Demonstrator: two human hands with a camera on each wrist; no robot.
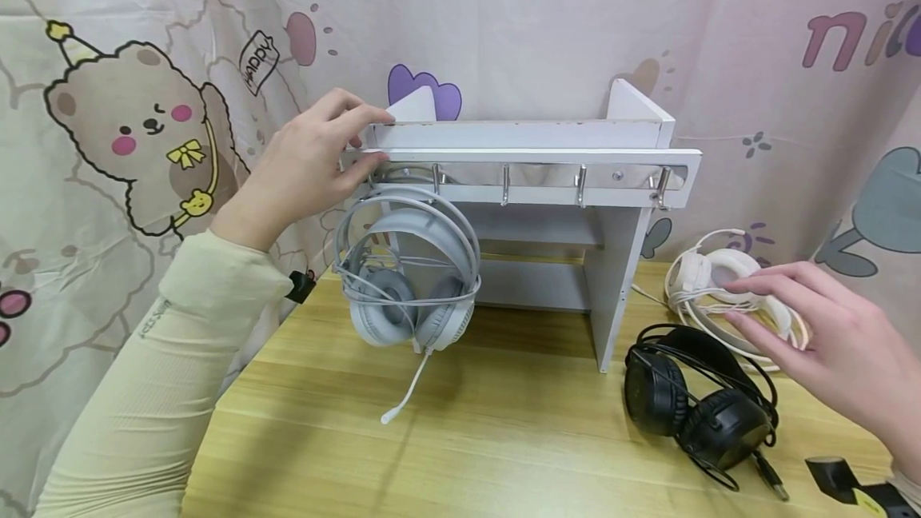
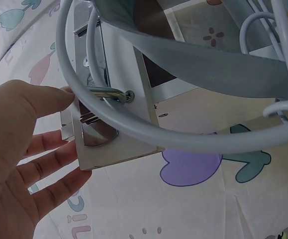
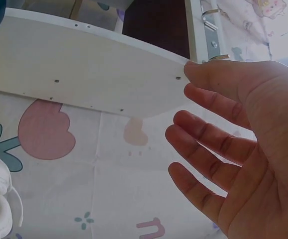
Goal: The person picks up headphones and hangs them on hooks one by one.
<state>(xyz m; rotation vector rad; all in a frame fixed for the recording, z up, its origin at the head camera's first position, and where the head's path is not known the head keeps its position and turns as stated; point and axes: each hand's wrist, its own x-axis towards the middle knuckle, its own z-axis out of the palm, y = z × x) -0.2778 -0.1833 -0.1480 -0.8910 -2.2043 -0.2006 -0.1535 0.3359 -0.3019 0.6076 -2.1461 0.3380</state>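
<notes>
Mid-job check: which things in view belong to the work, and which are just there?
Likely part of the work:
- hanging white headset with boom microphone
- white shelf with hooks
- loose white headset
- black headset

Just there:
- cartoon-print curtain
- wood-grain tabletop

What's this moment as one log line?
left hand: grips white shelf | right hand: holds nothing | grey headset: hangs from hook | white headset, black headset: on table
</notes>
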